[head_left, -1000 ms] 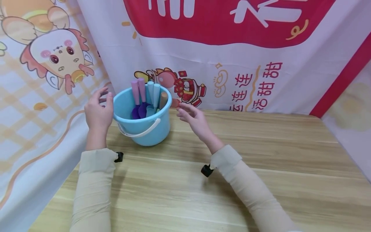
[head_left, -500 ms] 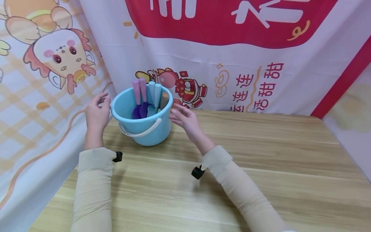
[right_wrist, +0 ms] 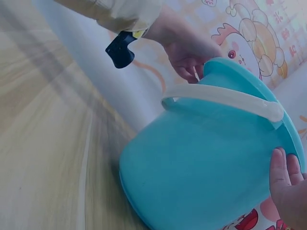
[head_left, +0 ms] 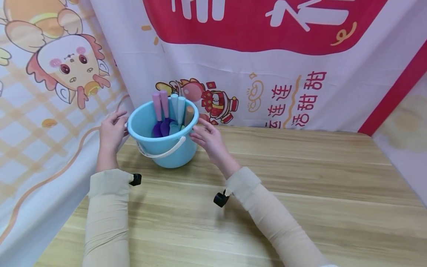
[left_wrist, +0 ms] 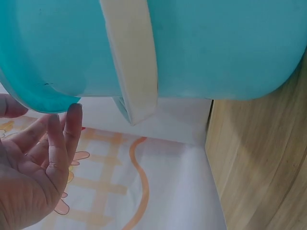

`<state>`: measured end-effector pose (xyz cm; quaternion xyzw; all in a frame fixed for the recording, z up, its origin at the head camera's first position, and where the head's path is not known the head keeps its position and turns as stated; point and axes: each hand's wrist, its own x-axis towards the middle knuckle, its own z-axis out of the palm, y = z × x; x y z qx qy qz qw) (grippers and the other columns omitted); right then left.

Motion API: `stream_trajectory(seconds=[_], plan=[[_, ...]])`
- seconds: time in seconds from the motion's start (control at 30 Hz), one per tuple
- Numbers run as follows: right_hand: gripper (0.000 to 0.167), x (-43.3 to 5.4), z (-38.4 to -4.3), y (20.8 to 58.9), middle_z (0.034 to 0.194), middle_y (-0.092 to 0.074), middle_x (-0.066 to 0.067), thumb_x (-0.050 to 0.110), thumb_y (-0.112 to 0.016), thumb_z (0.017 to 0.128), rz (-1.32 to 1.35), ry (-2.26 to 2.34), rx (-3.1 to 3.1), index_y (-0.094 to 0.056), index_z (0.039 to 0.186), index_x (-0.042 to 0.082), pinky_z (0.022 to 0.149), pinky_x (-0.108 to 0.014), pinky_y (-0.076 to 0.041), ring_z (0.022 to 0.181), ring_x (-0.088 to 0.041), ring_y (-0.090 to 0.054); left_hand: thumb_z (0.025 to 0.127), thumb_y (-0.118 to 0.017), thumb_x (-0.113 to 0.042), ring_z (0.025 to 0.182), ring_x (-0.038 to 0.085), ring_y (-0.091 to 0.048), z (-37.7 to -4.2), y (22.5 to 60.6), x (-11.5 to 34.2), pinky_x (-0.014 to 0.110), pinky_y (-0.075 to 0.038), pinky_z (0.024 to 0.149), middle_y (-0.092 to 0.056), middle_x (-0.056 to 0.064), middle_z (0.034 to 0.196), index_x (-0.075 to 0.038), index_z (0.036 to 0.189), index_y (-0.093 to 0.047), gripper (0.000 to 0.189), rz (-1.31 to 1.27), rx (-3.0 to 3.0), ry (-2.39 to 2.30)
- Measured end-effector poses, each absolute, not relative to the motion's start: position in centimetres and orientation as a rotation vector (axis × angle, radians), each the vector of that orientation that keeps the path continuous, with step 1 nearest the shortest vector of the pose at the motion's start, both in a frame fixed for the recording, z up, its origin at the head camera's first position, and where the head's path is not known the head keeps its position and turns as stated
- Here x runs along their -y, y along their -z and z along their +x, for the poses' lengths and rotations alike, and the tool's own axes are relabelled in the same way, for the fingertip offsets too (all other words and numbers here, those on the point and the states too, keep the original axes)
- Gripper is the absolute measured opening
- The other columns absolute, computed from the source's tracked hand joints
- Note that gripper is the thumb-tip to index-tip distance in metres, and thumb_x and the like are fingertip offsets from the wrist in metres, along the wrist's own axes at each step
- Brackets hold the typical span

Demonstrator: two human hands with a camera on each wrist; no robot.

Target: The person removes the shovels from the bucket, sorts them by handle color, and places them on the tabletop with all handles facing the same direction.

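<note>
A light blue bucket stands upright on the wooden table, its white handle hanging down at the front. Inside lean two spoons with pink handles and purple ends, two light blue-handled utensils and a brown-handled one. My left hand is at the bucket's left rim; in the left wrist view its fingertips meet the rim from below, the thumb off to one side. On the right, my right hand has fairly straight fingers against the bucket's side under the rim.
A white cloth with red print hangs behind the bucket. At the left hangs a patterned cloth, close to my left hand. The wooden table spreads to the right. Black cameras stick out from both wrists.
My right hand has moved left, from beside the bucket up to its side. The left hand has lowered slightly at the rim. The bucket stays in place on the table.
</note>
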<state>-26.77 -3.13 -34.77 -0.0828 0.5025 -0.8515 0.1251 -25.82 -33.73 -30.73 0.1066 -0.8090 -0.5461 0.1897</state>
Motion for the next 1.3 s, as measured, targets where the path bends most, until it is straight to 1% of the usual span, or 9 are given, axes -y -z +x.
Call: stream_trajectory(seconds=[0.1, 0.2, 0.37, 0.43, 0.57, 0.73, 0.97, 1.13, 1.3], plan=[[0.051, 3.6, -26.8, 34.6, 0.115, -0.067, -0.014, 0.008, -0.06, 0.104, -0.216, 2.516, -1.405, -0.046, 0.153, 0.008, 0.098, -0.035, -0.055, 0.094, -0.019, -0.07, 0.104, -0.047, -0.019, 0.075, -0.004, -0.065, -25.8, 30.7, 33.7, 0.011, -0.055, 0.072, -0.057, 0.022, 0.141, -0.002, 0.15, -0.05, 0.049, 0.325, 2.257, 1.577], [0.054, 3.9, -26.8, 34.5, 0.114, -0.068, -0.014, 0.005, -0.06, 0.103, -0.179, 2.531, -1.37, -0.044, 0.154, 0.009, 0.096, -0.034, -0.056, 0.096, -0.019, -0.071, 0.103, -0.047, -0.018, 0.083, 0.001, -0.065, -25.7, 30.4, 33.6, 0.013, -0.055, 0.076, -0.058, 0.019, 0.139, -0.003, 0.15, -0.051, 0.049, 0.369, 2.256, 1.608], [0.057, 4.1, -26.9, 34.4, 0.113, -0.067, -0.012, 0.002, -0.061, 0.102, -0.102, 2.548, -1.306, -0.043, 0.155, 0.012, 0.09, -0.031, -0.058, 0.095, -0.019, -0.071, 0.105, -0.046, -0.023, 0.107, 0.011, -0.063, -25.4, 29.9, 33.5, 0.021, -0.054, 0.092, -0.05, 0.015, 0.149, -0.005, 0.15, -0.052, 0.049, 0.437, 2.326, 1.622], [0.058, 4.2, -26.8, 34.3, 0.111, -0.067, -0.012, 0.0, -0.061, 0.102, -0.076, 2.556, -1.276, -0.044, 0.155, 0.014, 0.088, -0.03, -0.059, 0.093, -0.018, -0.071, 0.106, -0.047, -0.025, 0.112, 0.013, -0.061, -25.4, 29.8, 33.5, 0.024, -0.052, 0.096, -0.047, 0.014, 0.152, -0.005, 0.15, -0.052, 0.049, 0.447, 2.357, 1.624], [0.058, 4.2, -26.7, 34.1, 0.109, -0.066, -0.011, -0.003, -0.06, 0.101, -0.028, 2.573, -1.219, -0.044, 0.154, 0.016, 0.086, -0.028, -0.059, 0.091, -0.018, -0.072, 0.106, -0.049, -0.023, 0.11, 0.011, -0.062, -25.2, 29.6, 33.5, 0.024, -0.052, 0.096, -0.046, 0.016, 0.153, -0.003, 0.15, -0.051, 0.049, 0.416, 2.387, 1.638], [0.059, 4.4, -26.7, 33.6, 0.112, -0.067, -0.012, -0.003, -0.06, 0.101, 0.041, 2.582, -1.168, -0.045, 0.154, 0.017, 0.089, -0.028, -0.058, 0.095, -0.019, -0.071, 0.106, -0.049, -0.021, 0.105, 0.006, -0.061, -25.1, 29.4, 33.4, 0.022, -0.052, 0.096, -0.048, 0.019, 0.15, 0.0, 0.15, -0.051, 0.049, 0.382, 2.4, 1.626], [0.058, 4.4, -26.7, 33.4, 0.119, -0.065, -0.014, -0.004, -0.06, 0.1, 0.076, 2.585, -1.136, -0.047, 0.152, 0.018, 0.088, -0.027, -0.058, 0.095, -0.019, -0.07, 0.105, -0.051, -0.02, 0.107, 0.008, -0.062, -24.9, 29.2, 33.2, 0.026, -0.05, 0.099, -0.047, 0.02, 0.152, -0.001, 0.15, -0.051, 0.048, 0.421, 2.389, 1.637], [0.056, 4.4, -26.8, 33.4, 0.114, -0.065, -0.013, -0.005, -0.06, 0.1, 0.074, 2.592, -1.128, -0.048, 0.15, 0.018, 0.087, -0.027, -0.059, 0.092, -0.018, -0.071, 0.107, -0.05, -0.022, 0.109, 0.01, -0.062, -24.8, 29.2, 33.0, 0.027, -0.05, 0.1, -0.046, 0.017, 0.154, -0.004, 0.151, -0.05, 0.048, 0.437, 2.405, 1.631], [0.056, 4.3, -26.9, 33.6, 0.107, -0.066, -0.012, -0.007, -0.059, 0.1, 0.071, 2.59, -1.109, -0.049, 0.149, 0.018, 0.085, -0.027, -0.059, 0.088, -0.017, -0.071, 0.106, -0.052, -0.019, 0.104, 0.008, -0.062, -24.8, 29.2, 32.9, 0.019, -0.053, 0.092, -0.047, 0.02, 0.153, -0.003, 0.15, -0.05, 0.048, 0.445, 2.364, 1.685]])
